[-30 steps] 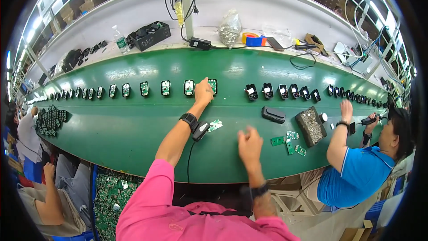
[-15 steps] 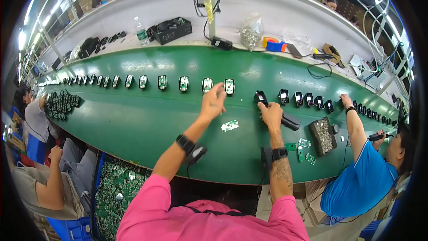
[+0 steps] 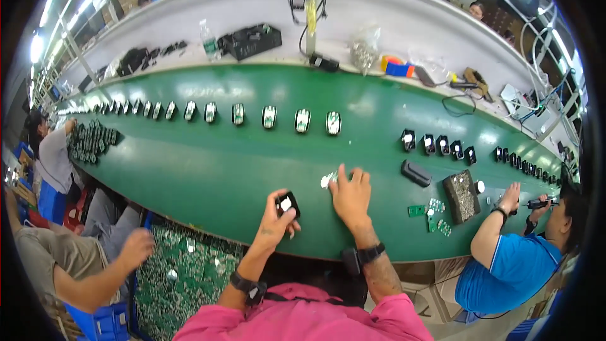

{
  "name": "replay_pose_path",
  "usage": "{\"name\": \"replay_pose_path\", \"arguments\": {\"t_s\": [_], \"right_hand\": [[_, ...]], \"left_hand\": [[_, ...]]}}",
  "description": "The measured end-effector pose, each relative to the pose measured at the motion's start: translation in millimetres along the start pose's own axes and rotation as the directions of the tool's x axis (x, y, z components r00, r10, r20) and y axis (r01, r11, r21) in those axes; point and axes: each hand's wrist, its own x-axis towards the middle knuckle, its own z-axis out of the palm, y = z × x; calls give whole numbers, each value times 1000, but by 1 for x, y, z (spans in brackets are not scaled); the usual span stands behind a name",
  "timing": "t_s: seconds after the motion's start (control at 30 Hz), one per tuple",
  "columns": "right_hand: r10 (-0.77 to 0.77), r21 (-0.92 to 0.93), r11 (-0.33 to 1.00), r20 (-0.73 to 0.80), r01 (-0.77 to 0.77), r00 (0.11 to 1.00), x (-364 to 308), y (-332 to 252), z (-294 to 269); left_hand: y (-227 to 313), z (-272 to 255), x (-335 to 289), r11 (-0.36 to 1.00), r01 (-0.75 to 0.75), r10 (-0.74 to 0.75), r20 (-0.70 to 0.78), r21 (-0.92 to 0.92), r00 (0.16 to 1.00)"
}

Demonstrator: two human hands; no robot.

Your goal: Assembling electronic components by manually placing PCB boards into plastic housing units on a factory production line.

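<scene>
My left hand is closed around a small black plastic housing, near the front edge of the table. Something white shows inside the housing. To its right, my right hand is over the table with its fingers stretched forward and apart. A white and green circuit board lies flat by its thumb and forefinger, partly covered by them; whether they touch it I cannot tell. Beyond my hands runs a row of black housings with boards in them, the nearest of these a filled housing.
A row of black housings continues on the right. Nearby lie a dark oblong case, loose circuit boards and an open box of small metal parts. A co-worker in blue sits right; a bin of boards stands lower left.
The housing my right hand held at the row is now in my left hand, nearer to me. My left hand came back from the row; my right hand moved left to the loose board.
</scene>
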Motion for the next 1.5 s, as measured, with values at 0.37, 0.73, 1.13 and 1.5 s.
{"name": "replay_pose_path", "arguments": {"t_s": [0.37,0.73,1.13,1.5], "right_hand": [[-19,423,906,17,10,1000,-131,-25,-42],[319,927,144,288,-347,903,-74,-72,-132],[320,910,134,335,-393,886,-72,-65,-118],[216,768,621,27,-158,976,-69,-69,-124]], "left_hand": [[7,-6,-25,985,121,-104,134,-121,985],[60,38,-48,919,-232,179,188,319,966],[78,45,-62,995,-39,12,299,87,954],[72,52,-61,991,-15,-29,334,130,942]]}}
